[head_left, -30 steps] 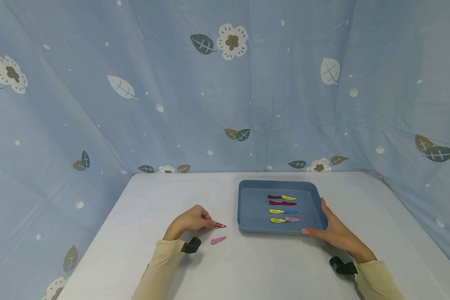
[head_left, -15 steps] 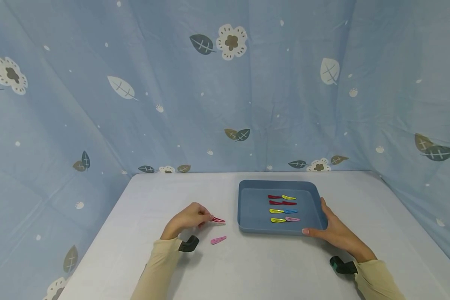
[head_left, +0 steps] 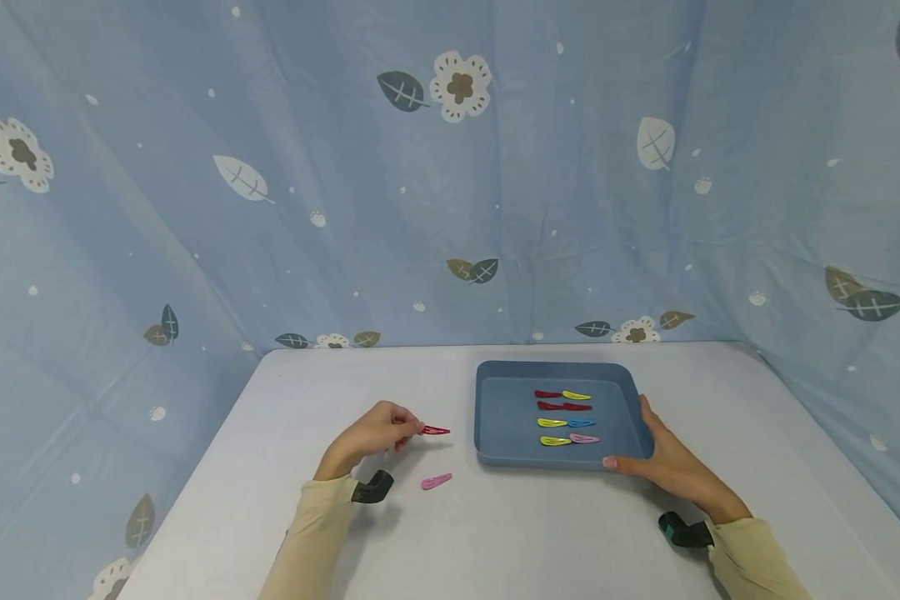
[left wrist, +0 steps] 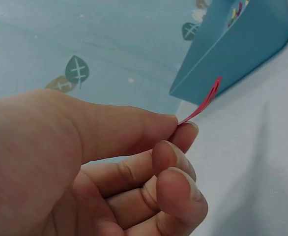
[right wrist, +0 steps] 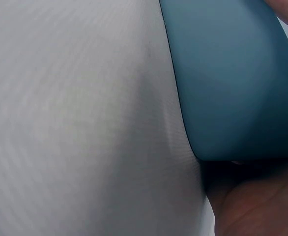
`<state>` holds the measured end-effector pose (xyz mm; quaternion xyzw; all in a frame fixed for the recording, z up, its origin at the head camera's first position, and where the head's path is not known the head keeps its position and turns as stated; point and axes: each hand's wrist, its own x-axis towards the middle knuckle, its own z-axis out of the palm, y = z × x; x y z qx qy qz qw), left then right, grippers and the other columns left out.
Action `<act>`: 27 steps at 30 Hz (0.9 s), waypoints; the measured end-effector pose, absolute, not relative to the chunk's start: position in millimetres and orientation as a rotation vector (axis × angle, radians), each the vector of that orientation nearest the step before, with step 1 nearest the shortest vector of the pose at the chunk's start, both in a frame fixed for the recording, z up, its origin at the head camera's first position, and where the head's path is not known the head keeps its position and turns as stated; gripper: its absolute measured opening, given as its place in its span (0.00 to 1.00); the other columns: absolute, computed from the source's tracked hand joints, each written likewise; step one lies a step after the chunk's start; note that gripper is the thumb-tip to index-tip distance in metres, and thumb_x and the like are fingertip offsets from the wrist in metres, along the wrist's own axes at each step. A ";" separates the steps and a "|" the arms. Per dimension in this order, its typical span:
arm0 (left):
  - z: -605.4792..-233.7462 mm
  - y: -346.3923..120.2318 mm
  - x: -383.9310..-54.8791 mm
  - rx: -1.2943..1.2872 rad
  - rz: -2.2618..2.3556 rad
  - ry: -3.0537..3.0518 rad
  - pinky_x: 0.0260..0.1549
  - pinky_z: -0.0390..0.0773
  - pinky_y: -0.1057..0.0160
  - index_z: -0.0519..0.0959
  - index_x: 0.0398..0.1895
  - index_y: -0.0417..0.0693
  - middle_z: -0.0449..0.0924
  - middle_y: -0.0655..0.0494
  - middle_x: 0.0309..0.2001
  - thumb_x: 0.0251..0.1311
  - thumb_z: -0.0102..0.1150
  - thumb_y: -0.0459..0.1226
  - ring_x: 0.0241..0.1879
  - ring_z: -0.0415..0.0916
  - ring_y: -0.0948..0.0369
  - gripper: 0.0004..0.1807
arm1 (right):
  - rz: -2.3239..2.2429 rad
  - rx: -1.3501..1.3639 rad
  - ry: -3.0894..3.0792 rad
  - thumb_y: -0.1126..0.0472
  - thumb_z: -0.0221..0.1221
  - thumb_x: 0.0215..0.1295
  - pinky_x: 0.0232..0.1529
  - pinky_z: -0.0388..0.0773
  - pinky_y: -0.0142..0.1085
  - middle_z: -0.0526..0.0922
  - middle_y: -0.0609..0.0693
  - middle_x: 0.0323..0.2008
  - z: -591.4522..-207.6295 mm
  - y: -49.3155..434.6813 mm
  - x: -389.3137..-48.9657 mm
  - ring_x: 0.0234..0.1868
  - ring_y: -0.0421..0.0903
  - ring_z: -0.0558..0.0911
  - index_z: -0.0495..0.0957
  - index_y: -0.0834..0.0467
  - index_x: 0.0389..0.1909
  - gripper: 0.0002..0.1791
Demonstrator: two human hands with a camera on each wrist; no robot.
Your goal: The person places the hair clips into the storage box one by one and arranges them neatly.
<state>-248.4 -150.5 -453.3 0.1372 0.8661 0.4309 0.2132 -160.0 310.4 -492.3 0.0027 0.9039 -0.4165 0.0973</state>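
Observation:
In the head view my left hand (head_left: 378, 432) pinches a red snap hair clip (head_left: 436, 431) by one end, between thumb and index finger. The clip (left wrist: 205, 104) points away from the fingertips toward the tray in the left wrist view, above the white table. A pink hair clip (head_left: 437, 482) lies on the table just in front of that hand. My right hand (head_left: 671, 462) grips the near right corner of a blue tray (head_left: 506, 417), thumb on the front side and fingers along the right side. Inside the tray, red, yellow, blue and pink clips lie end to end in short rows.
The white table (head_left: 540, 533) runs back to a blue curtain (head_left: 345, 192) printed with leaves and flowers. A dark wrist-camera mount (head_left: 373, 487) sits at the left wrist, and another camera mount (head_left: 684, 531) at the right.
My left hand has lifted and shifted slightly back and left, raising the red hair clip off the table. The right hand, the tray and the pink clip have stayed in place.

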 end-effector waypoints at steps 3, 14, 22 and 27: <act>-452.8 -150.1 -249.7 0.367 1.212 2.404 0.21 0.59 0.66 0.87 0.45 0.40 0.73 0.60 0.20 0.73 0.58 0.41 0.20 0.62 0.63 0.14 | -1.233 0.015 2.668 0.43 0.71 0.59 0.70 0.46 0.77 0.30 0.75 0.80 -492.1 310.7 -159.5 0.79 0.80 0.39 0.21 0.61 0.81 0.74; -447.5 -147.4 -248.2 0.357 1.357 2.377 0.24 0.65 0.67 0.83 0.50 0.33 0.72 0.59 0.21 0.74 0.56 0.40 0.24 0.65 0.61 0.17 | -1.227 0.016 2.661 0.42 0.71 0.59 0.71 0.45 0.76 0.30 0.74 0.80 -492.1 311.4 -160.5 0.79 0.79 0.38 0.20 0.62 0.81 0.74; -444.0 -138.7 -249.9 0.338 1.503 2.293 0.31 0.68 0.64 0.81 0.52 0.30 0.71 0.59 0.24 0.75 0.57 0.42 0.25 0.66 0.64 0.20 | -1.233 0.003 2.659 0.43 0.71 0.60 0.71 0.45 0.76 0.30 0.75 0.80 -489.4 310.4 -159.0 0.79 0.80 0.38 0.21 0.63 0.80 0.73; -441.5 -132.4 -250.3 0.346 1.575 2.246 0.34 0.66 0.62 0.80 0.53 0.29 0.66 0.58 0.23 0.75 0.56 0.40 0.25 0.63 0.62 0.19 | -1.231 0.006 2.653 0.44 0.71 0.60 0.71 0.45 0.76 0.30 0.75 0.80 -488.2 310.4 -158.1 0.79 0.79 0.38 0.21 0.63 0.80 0.74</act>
